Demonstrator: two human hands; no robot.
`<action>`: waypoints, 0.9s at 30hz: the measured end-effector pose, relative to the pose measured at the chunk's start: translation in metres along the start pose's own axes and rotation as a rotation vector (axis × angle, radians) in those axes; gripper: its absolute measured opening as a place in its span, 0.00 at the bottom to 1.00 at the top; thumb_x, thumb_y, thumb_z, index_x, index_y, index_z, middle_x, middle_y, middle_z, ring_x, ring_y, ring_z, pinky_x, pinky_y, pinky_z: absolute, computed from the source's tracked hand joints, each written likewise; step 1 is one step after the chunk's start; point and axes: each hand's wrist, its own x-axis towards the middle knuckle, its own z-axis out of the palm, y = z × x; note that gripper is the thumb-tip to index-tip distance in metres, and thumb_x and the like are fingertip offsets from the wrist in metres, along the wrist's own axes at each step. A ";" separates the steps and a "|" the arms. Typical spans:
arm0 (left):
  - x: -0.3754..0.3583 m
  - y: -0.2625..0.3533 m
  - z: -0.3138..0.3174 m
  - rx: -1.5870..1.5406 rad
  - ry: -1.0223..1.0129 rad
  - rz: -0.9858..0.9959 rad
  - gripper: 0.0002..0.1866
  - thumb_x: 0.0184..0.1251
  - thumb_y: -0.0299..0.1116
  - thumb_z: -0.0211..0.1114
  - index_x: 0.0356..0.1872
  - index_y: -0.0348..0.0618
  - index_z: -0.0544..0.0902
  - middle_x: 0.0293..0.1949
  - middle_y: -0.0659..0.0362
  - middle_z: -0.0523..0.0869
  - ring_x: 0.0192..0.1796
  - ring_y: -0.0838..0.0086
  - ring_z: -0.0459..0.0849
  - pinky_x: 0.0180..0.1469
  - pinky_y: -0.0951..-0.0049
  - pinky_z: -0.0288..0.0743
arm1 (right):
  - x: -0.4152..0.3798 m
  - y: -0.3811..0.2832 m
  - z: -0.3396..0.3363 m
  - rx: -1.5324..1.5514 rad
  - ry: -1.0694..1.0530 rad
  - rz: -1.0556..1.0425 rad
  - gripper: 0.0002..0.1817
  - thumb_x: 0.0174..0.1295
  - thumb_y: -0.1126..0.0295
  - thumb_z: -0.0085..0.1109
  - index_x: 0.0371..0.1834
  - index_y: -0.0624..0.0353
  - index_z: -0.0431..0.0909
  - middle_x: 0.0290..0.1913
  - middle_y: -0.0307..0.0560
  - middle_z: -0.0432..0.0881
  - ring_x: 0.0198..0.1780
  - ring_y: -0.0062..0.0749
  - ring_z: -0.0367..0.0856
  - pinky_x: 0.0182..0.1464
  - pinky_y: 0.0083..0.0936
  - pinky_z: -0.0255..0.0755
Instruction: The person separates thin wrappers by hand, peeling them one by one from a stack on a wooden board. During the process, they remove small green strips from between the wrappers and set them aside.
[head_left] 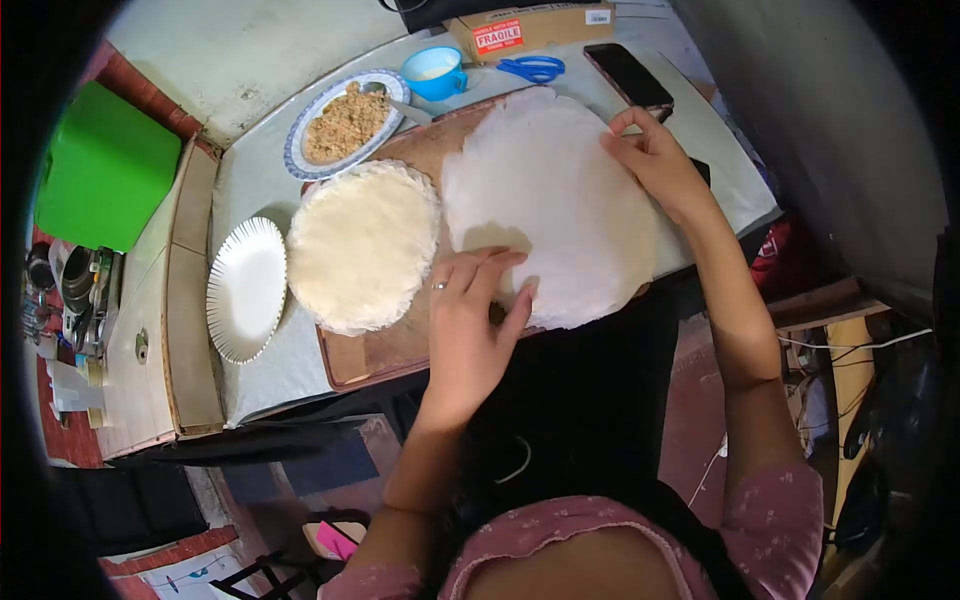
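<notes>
A thin, pale round wrapper sheet [550,190] lies on the right part of the brown board. At its upper right edge my right hand [655,165] is closed, thumb and fingers pinched on the rim. My left hand [470,325] rests over the lower left edge, fingers apart and fingertips on or just above the sheet; a ring is on one finger. Left of it sits a stack of round cream wrappers [363,245] with ragged edges. Beyond that stack, a blue-rimmed plate [293,150] bears a crumbly brown filling [347,123] and a spoon [408,111].
The wooden board [345,375] lies on a cloth-covered table. An oval white paper plate [247,290] is at left. Along the back are a blue cup [433,75], blue-handled scissors [532,68], a cardboard box [550,30] and a phone [628,78]. A green container [105,165] stands far left.
</notes>
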 end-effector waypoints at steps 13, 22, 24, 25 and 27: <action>-0.042 0.019 0.010 -0.182 0.043 -0.173 0.07 0.64 0.31 0.73 0.33 0.38 0.86 0.20 0.60 0.83 0.18 0.75 0.78 0.22 0.79 0.71 | -0.105 0.012 0.035 0.033 0.309 -0.234 0.14 0.62 0.86 0.60 0.50 0.64 0.78 0.51 0.41 0.69 0.39 0.15 0.74 0.36 0.15 0.79; -0.055 0.016 0.007 -0.744 -0.074 -0.675 0.13 0.74 0.34 0.65 0.42 0.29 0.84 0.32 0.57 0.87 0.34 0.79 0.84 0.37 0.79 0.79 | -0.161 0.016 0.057 0.086 0.285 -0.122 0.12 0.62 0.86 0.60 0.48 0.65 0.78 0.50 0.39 0.68 0.46 0.20 0.74 0.38 0.13 0.80; -0.056 0.018 0.008 -0.985 0.037 -0.721 0.12 0.72 0.32 0.67 0.42 0.29 0.85 0.29 0.61 0.87 0.31 0.85 0.80 0.35 0.83 0.74 | -0.165 0.008 0.057 -0.158 0.287 -0.108 0.13 0.55 0.83 0.66 0.44 0.62 0.82 0.47 0.41 0.70 0.45 0.25 0.75 0.42 0.21 0.77; -0.057 0.012 0.008 -0.952 -0.038 -0.729 0.12 0.74 0.31 0.64 0.46 0.30 0.84 0.35 0.61 0.88 0.35 0.84 0.81 0.39 0.82 0.76 | -0.167 0.004 0.055 -0.341 0.280 -0.143 0.14 0.53 0.82 0.68 0.43 0.60 0.83 0.47 0.42 0.71 0.45 0.28 0.76 0.44 0.23 0.76; -0.063 0.005 0.015 -0.922 -0.041 -0.673 0.11 0.75 0.30 0.63 0.48 0.30 0.83 0.37 0.60 0.88 0.36 0.83 0.82 0.40 0.81 0.77 | -0.166 -0.006 0.054 -0.636 0.316 -0.265 0.14 0.49 0.81 0.70 0.41 0.58 0.85 0.47 0.44 0.74 0.43 0.33 0.76 0.46 0.28 0.75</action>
